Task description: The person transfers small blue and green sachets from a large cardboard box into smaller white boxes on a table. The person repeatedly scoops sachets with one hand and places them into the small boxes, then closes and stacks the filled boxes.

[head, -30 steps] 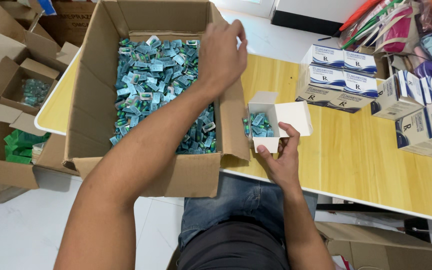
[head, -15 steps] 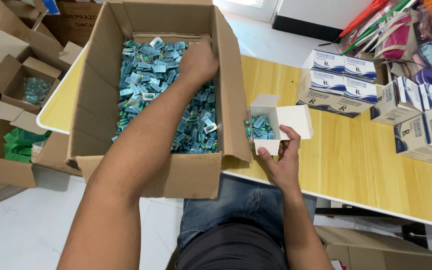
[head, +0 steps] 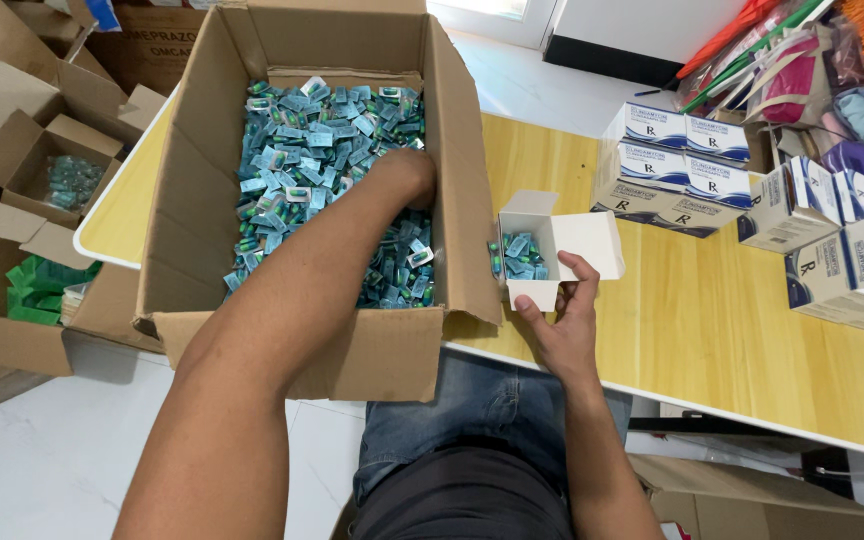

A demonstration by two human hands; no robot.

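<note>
Reaching our left hand [head: 407, 172] into the large brown cardboard carton [head: 457, 200], we close it on small teal blister packets [head: 302, 150]. Our right hand [head: 562, 320] pinches the small open white box [head: 577, 240], half filled; next, we judge, comes a careful transfer.

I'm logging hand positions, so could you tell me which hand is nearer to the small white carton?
Right. The right hand holds the small white carton from below; the left hand is inside the big cardboard box, among blue packets.

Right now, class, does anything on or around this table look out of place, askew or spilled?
Mostly no spill. The large cardboard box of blue packets overhangs the table's near edge, so it looks precarious. The left hand is in it; the right hand holds a small white box.
</note>
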